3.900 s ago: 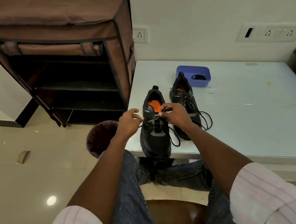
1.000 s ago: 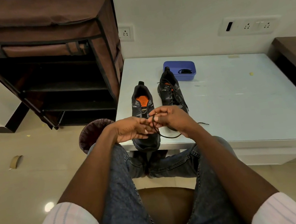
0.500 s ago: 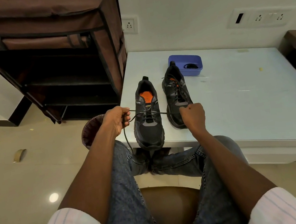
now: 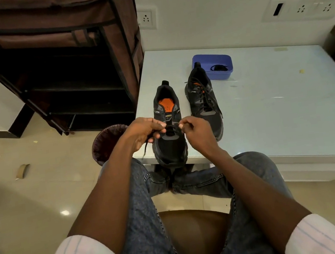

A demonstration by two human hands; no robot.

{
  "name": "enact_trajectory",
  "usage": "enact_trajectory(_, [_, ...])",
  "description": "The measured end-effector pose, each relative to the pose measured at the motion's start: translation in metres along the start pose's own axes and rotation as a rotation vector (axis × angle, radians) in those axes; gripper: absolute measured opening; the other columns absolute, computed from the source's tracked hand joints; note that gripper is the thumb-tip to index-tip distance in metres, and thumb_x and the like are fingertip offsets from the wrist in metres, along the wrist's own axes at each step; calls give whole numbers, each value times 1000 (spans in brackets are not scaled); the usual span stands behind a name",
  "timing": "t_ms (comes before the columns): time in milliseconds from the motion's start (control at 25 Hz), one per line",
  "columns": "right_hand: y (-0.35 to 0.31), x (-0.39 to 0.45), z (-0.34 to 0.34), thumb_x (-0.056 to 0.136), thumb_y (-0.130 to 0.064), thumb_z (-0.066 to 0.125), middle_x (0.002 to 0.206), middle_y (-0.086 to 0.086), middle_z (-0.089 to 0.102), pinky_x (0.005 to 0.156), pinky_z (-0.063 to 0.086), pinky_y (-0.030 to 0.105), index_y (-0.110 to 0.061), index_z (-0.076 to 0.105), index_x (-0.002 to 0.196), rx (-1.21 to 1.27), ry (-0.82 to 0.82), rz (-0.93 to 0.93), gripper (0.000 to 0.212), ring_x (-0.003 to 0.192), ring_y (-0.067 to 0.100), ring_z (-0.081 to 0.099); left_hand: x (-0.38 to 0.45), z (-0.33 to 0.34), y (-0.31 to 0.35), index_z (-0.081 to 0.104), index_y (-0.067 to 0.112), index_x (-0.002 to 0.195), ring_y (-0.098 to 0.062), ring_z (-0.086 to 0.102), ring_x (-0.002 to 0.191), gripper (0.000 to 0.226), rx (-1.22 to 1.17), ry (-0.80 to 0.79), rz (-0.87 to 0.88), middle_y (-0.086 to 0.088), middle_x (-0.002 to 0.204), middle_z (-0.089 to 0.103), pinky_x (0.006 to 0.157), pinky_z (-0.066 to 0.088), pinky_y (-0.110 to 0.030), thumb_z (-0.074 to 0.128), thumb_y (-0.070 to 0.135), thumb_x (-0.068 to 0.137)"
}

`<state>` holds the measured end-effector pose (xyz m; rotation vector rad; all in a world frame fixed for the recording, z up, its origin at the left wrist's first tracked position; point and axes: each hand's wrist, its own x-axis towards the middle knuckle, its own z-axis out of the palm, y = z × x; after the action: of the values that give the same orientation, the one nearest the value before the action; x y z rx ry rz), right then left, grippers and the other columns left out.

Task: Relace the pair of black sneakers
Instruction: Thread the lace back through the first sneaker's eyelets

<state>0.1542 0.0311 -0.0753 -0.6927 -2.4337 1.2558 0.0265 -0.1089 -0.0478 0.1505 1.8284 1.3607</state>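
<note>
Head camera looks down on a seated person working at the near edge of a white counter [image 4: 288, 95]. Two black sneakers stand side by side on it, toes toward the person. The left sneaker [image 4: 168, 126] sits at the counter's front edge with its toe slightly overhanging, presumably drawn close for reach; its upper eyelets are bare and the orange insole shows. The right sneaker [image 4: 203, 104] stands just beside it, farther back, already laced up its length, ends loose.

Both hands meet over the forefoot of the left sneaker. The left hand [image 4: 143, 132] has its fingers curled, pinching one run of the black lace [image 4: 171, 129]; a loose end trails down from this hand past the counter edge. The right hand [image 4: 195, 130] pinches the other end close to the eyelets. The lace spans taut between them, low on the eyelet row, which suggests an early crossing is being seated.

A blue tray [image 4: 225, 73] holding a small dark item sits behind the right sneaker. A brown shoe rack [image 4: 124, 46] stands left of the counter, with a waste bin [image 4: 106, 142] below the left hand.
</note>
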Motion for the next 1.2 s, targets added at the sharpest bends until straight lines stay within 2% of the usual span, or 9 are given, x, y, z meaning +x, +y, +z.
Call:
enact_trajectory(160, [16,5,-17,95,-13,48,75,-2,64,63,41,16,-14,68,81,-82,362,244,25,67,10,57,4,-8,0,69,3,92,-9,57,52,3,-50,81,-25,-9,77,69,45,42,-18,67,1,89])
enact_trajectory(280, [21,5,-13,91,-14,50,81,4,65,83,50,39,-13,64,74,-220,400,313,22,79,21,60,7,-8,-2,70,1,93,-12,65,58,5,-38,193,-14,-12,80,71,49,50,-19,66,-1,90])
enact_trajectory(400, [14,0,-2,81,-10,61,115,8,62,100,43,41,-9,67,106,-333,316,95,26,113,27,52,5,-3,0,65,-7,108,-21,74,73,17,-39,114,-1,-20,90,73,64,60,-25,52,-7,97])
enact_trajectory(520, [-7,-3,11,87,-7,62,119,6,65,99,42,30,-9,61,124,-135,46,-172,37,113,20,55,-5,8,4,59,-3,100,-25,75,75,9,-64,-80,13,-22,88,72,64,62,-30,50,-3,100])
enact_trajectory(600, [-13,0,16,91,-8,60,103,2,70,88,49,27,-11,66,117,-4,-54,-150,27,97,15,63,-5,12,3,61,-1,94,-23,73,69,6,-1,-77,48,-20,81,72,61,61,-30,60,4,97])
enact_trajectory(760, [-9,2,17,92,-7,60,80,0,70,68,50,23,-10,72,93,86,-2,2,13,75,14,64,0,8,0,68,-7,98,-18,72,62,15,1,23,39,-16,77,71,56,59,-24,71,4,88])
enact_trajectory(880, [-9,5,19,93,-7,59,78,0,69,69,51,27,-10,72,92,74,14,57,13,75,14,64,0,9,1,64,-10,105,-23,74,68,14,-47,18,18,-22,84,72,60,60,-27,63,-5,92])
enact_trajectory(1080, [-11,12,21,93,-13,65,82,-4,70,67,47,8,-12,74,99,175,-97,86,11,75,3,63,5,9,4,52,-1,113,-22,70,59,25,32,63,105,-23,81,69,57,60,-29,64,-5,91])
enact_trajectory(1200, [-9,19,24,93,-9,64,85,0,71,76,52,19,-9,76,97,188,-51,84,13,81,9,66,9,12,3,55,3,111,-21,69,64,21,65,113,117,-20,84,70,58,59,-29,64,-1,93])
